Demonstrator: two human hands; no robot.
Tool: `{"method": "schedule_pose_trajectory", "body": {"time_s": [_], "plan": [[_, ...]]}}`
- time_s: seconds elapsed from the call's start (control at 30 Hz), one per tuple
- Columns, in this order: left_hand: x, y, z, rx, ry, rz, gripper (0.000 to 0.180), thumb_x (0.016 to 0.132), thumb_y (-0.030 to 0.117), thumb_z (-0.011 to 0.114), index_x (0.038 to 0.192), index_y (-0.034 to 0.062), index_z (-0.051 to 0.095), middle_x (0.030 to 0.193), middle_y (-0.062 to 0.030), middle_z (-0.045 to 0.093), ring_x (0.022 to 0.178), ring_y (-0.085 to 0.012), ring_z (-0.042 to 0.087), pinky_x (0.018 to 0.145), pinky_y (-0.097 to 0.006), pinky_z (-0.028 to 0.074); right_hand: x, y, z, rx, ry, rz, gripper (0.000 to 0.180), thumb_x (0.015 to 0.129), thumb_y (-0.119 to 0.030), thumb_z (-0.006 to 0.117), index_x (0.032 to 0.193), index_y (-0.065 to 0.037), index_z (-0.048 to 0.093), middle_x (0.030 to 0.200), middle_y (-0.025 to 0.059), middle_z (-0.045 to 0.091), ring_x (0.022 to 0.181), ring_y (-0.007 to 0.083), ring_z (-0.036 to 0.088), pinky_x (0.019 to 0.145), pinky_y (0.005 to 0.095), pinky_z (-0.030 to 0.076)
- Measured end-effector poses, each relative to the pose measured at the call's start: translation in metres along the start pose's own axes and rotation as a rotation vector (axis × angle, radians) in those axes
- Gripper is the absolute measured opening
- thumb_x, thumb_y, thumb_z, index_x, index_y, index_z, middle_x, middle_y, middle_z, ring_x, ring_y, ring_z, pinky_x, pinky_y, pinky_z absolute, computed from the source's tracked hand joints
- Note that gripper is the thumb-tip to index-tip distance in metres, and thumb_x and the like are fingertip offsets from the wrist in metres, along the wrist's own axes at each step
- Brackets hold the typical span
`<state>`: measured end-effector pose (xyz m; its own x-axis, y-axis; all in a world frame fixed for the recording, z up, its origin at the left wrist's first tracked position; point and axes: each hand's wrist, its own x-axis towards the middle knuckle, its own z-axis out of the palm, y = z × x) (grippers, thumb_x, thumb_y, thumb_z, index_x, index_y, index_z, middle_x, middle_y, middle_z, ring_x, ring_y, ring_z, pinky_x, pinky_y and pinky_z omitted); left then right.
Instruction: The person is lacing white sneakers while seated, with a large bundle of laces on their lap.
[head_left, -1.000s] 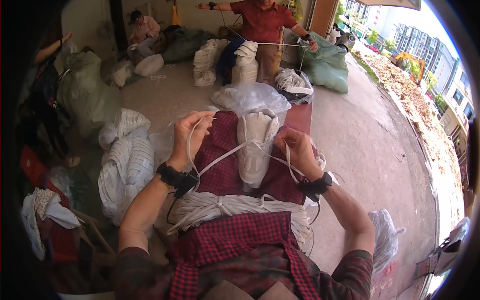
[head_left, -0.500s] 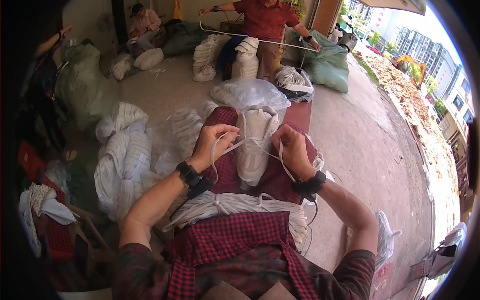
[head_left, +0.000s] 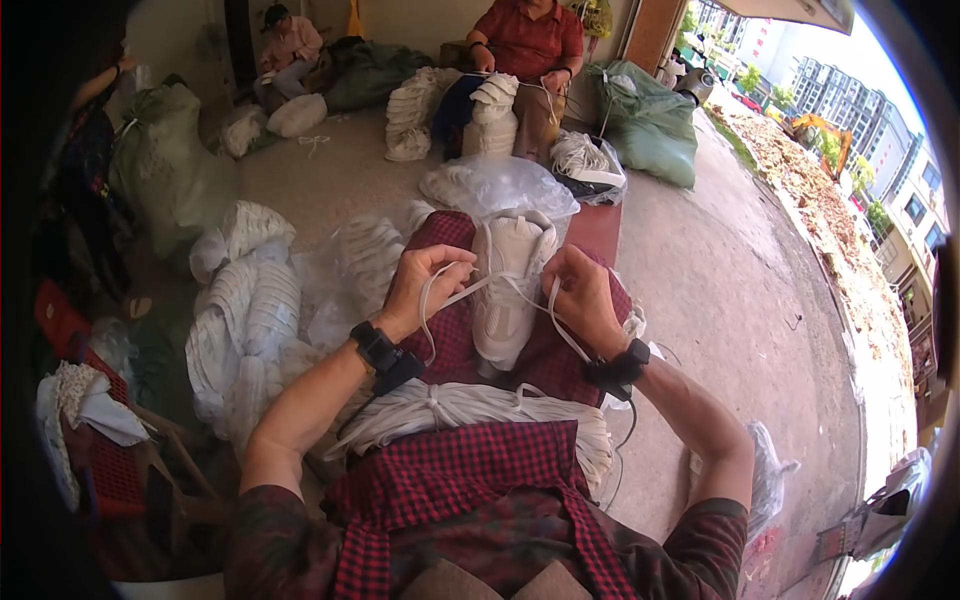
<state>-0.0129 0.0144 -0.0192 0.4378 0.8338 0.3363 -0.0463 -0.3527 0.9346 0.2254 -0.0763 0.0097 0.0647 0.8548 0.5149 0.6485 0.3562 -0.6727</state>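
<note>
A white shoe upper (head_left: 505,325) rests between my knees, its toe pointing toward me. A white shoelace (head_left: 463,296) crosses its front, and one length runs out to each side. My left hand (head_left: 420,285) pinches the lace on the left of the shoe, a loose length hanging below the fingers. On the right, my right hand (head_left: 582,300) is closed on the other length of the lace, which also dangles. A thick bundle of white laces (head_left: 470,412) lies across my lap, above a red-and-black checked apron (head_left: 460,470).
Bagged stacks of white shoe parts (head_left: 250,310) stand at my left, near a red chair (head_left: 115,470). Ahead lies a clear plastic bag (head_left: 500,188). Beyond it sits a person in a red shirt (head_left: 530,45) behind stacked uppers (head_left: 490,115). Green sacks (head_left: 645,125) stand farther back.
My hands and the shoe stay almost still. The person in red has brought both hands down and inward from a widely stretched white lace.
</note>
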Motion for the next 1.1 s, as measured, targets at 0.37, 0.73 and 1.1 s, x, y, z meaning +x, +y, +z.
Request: {"method": "schedule_pose_trajectory", "body": {"time_s": [0.37, 0.73, 1.1], "plan": [[-0.006, 0.001, 0.005, 0.088, 0.038, 0.047, 0.019, 0.09, 0.011, 0.066, 0.102, -0.0027, 0.07, 0.083, -0.0059, 0.071, 0.069, -0.0082, 0.064, 0.062, -0.023, 0.054, 0.017, -0.007, 0.006, -0.075, -0.117, 0.047, 0.011, 0.078, -0.003, 0.068, 0.087, 0.0, 0.062, 0.072, 0.0083, 0.066, 0.066, 0.0133, 0.063, 0.062, 0.0287, 0.05], [0.0, -0.003, 0.009, 0.263, 0.115, 0.284, 0.012, 0.086, 0.005, 0.068, 0.096, -0.0017, 0.07, 0.077, -0.0039, 0.069, 0.066, -0.0057, 0.062, 0.059, -0.023, 0.05, 0.016, 0.003, 0.007, 0.22, -0.169, 0.191, 0.009, 0.087, -0.005, 0.068, 0.09, 0.0, 0.062, 0.076, -0.0024, 0.061, 0.067, 0.004, 0.054, 0.059, 0.0217, 0.044], [0.016, 0.031, -0.002, 0.616, -0.287, 0.454, 0.04, 0.077, -0.006, 0.064, 0.114, 0.0048, 0.055, 0.087, -0.0182, 0.06, 0.083, -0.0385, 0.063, 0.073, -0.045, 0.05, 0.026, -0.017, -0.009, -0.279, -0.241, -0.233, 0.026, 0.075, -0.002, 0.067, 0.099, -0.005, 0.06, 0.09, 0.0133, 0.065, 0.086, 0.0309, 0.064, 0.069, 0.0373, 0.053]]}}
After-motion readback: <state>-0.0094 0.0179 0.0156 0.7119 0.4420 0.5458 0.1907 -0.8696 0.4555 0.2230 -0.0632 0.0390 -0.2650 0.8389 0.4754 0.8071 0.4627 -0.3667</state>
